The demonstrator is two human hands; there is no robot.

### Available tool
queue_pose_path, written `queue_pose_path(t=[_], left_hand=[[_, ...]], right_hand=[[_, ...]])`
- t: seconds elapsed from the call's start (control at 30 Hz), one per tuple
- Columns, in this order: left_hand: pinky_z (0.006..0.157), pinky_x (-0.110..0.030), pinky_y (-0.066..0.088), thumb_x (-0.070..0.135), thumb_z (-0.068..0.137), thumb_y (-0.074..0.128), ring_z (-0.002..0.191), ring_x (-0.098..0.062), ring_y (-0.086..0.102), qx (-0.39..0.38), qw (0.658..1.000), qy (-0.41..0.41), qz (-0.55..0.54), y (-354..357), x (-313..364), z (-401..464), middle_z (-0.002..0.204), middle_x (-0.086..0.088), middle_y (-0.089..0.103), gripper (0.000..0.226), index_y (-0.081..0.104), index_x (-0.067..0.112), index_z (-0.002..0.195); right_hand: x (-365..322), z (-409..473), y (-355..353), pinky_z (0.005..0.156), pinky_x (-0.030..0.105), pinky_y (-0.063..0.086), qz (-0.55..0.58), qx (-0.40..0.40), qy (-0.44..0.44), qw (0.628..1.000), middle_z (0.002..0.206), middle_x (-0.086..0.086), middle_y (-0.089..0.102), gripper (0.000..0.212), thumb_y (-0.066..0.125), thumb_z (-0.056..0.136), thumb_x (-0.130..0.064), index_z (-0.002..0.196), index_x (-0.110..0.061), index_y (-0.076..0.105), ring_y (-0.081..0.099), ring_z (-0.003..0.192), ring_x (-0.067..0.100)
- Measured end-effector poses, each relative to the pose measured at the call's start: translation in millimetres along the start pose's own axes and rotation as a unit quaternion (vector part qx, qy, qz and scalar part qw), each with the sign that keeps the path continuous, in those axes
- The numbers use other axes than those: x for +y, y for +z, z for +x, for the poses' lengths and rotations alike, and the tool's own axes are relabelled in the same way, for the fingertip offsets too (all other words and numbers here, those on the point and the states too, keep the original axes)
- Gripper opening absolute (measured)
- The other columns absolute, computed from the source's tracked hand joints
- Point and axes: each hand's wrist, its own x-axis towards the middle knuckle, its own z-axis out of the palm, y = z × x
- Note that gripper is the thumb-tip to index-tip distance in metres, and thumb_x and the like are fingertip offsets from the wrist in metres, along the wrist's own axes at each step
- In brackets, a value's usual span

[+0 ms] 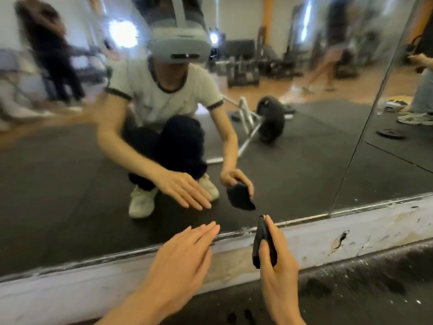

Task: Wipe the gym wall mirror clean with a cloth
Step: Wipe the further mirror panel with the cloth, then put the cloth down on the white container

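Note:
The wall mirror [70, 184] fills most of the view and reaches down to a metal bottom edge just above a scuffed white baseboard [351, 231]. My right hand [278, 273] pinches a small black cloth [263, 242], held upright just in front of the mirror's bottom edge. My left hand [180, 259] is stretched out flat with straight fingers, its tips close to the glass near the bottom edge; whether they touch it I cannot tell. Both hands and the cloth show reflected in the glass above.
A vertical seam [365, 127] splits the mirror into panels at the right. The floor below is black rubber matting [363, 285] with white specks. The reflection shows a barbell, gym machines, a crouching person and other people standing.

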Motion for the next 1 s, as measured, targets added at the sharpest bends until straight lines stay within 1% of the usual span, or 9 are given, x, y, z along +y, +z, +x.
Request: queue_pose_path(t=[0.1, 0.3, 0.37, 0.5, 0.63, 0.7, 0.8, 0.9, 1.0], left_hand=[[0.114, -0.014, 0.024, 0.045, 0.107, 0.037, 0.141, 0.006, 0.034, -0.039, 0.975, -0.136, -0.171, 5, -4, -16, 0.147, 0.033, 0.037, 0.046, 0.031, 0.045, 0.153], [0.096, -0.014, 0.047, 0.009, 0.105, 0.045, 0.108, 0.006, 0.063, -0.022, 0.85, -0.248, -0.465, -16, -29, -31, 0.117, 0.011, 0.071, 0.031, 0.066, 0.025, 0.122], [0.097, -0.018, 0.049, -0.001, 0.102, 0.044, 0.11, -0.005, 0.066, -0.025, 0.815, -0.28, -0.507, -29, -37, -35, 0.116, -0.001, 0.073, 0.035, 0.068, 0.017, 0.119], [0.094, -0.013, 0.049, 0.0, 0.102, 0.042, 0.106, 0.003, 0.066, -0.02, 0.779, -0.328, -0.534, -72, -46, -48, 0.111, 0.01, 0.074, 0.042, 0.067, 0.032, 0.11], [0.098, -0.018, 0.049, 0.002, 0.102, 0.043, 0.111, -0.001, 0.065, -0.026, 0.782, -0.358, -0.509, -128, -69, -75, 0.114, 0.007, 0.073, 0.037, 0.068, 0.024, 0.118], [0.103, -0.032, 0.049, 0.013, 0.104, 0.045, 0.113, -0.002, 0.063, -0.035, 0.807, -0.371, -0.458, -158, -80, -96, 0.119, 0.012, 0.071, 0.034, 0.066, 0.03, 0.124], [0.091, -0.029, 0.048, 0.03, 0.105, 0.044, 0.109, -0.007, 0.06, -0.071, 0.86, -0.416, -0.286, -211, -92, -135, 0.131, 0.013, 0.063, 0.033, 0.056, 0.038, 0.135], [0.111, -0.025, 0.033, 0.032, 0.106, 0.042, 0.139, -0.008, 0.042, -0.059, 0.882, -0.443, -0.151, -267, -102, -177, 0.153, 0.014, 0.045, 0.044, 0.041, 0.034, 0.15], [0.114, -0.031, 0.037, 0.025, 0.098, 0.061, 0.133, -0.014, 0.053, -0.051, 0.881, -0.464, -0.074, -322, -109, -223, 0.143, 0.005, 0.057, 0.042, 0.058, 0.022, 0.139]], right_hand=[[-11, -26, 27, 0.105, 0.011, 0.038, -0.047, -0.098, -0.109, 0.988, 0.145, -0.029, 0.047, 0.055, 0.052, 0.098, -0.016, 0.145, -0.044, 0.045, 0.045, 0.133, -0.006], [-39, -31, 61, 0.119, 0.017, 0.018, -0.125, -0.294, -0.204, 0.925, 0.16, -0.028, 0.021, 0.052, 0.032, 0.105, -0.054, 0.154, -0.054, 0.013, 0.025, 0.148, 0.0], [-53, -29, 71, 0.12, 0.016, 0.009, -0.156, -0.351, -0.19, 0.903, 0.161, -0.032, 0.007, 0.062, 0.034, 0.1, -0.065, 0.153, -0.057, 0.002, 0.012, 0.151, -0.002], [-90, -22, 89, 0.122, 0.024, 0.012, -0.204, -0.413, -0.219, 0.86, 0.164, -0.023, 0.002, 0.09, 0.059, 0.091, -0.058, 0.157, -0.048, -0.002, 0.005, 0.153, 0.002], [-147, -12, 112, 0.115, 0.039, 0.033, -0.265, -0.479, -0.261, 0.796, 0.157, -0.016, 0.012, 0.109, 0.073, 0.082, -0.021, 0.155, -0.05, -0.003, 0.017, 0.146, 0.008], [-179, -12, 130, 0.105, 0.042, 0.043, -0.278, -0.51, -0.277, 0.765, 0.152, -0.008, 0.024, 0.103, 0.069, 0.075, -0.023, 0.156, -0.04, 0.007, 0.026, 0.139, 0.015], [-230, -19, 163, 0.087, 0.04, 0.055, -0.288, -0.542, -0.308, 0.726, 0.142, -0.003, 0.04, 0.097, 0.073, 0.067, -0.028, 0.152, -0.027, 0.026, 0.039, 0.126, 0.018], [-286, -30, 196, 0.078, 0.038, 0.059, -0.302, -0.58, -0.331, 0.681, 0.134, -0.002, 0.046, 0.104, 0.09, 0.059, -0.029, 0.147, -0.025, 0.035, 0.042, 0.119, 0.019], [-349, -43, 227, 0.085, 0.04, 0.057, -0.31, -0.631, -0.344, 0.623, 0.137, 0.001, 0.05, 0.1, 0.088, 0.067, -0.031, 0.149, -0.027, 0.031, 0.049, 0.123, 0.022]])
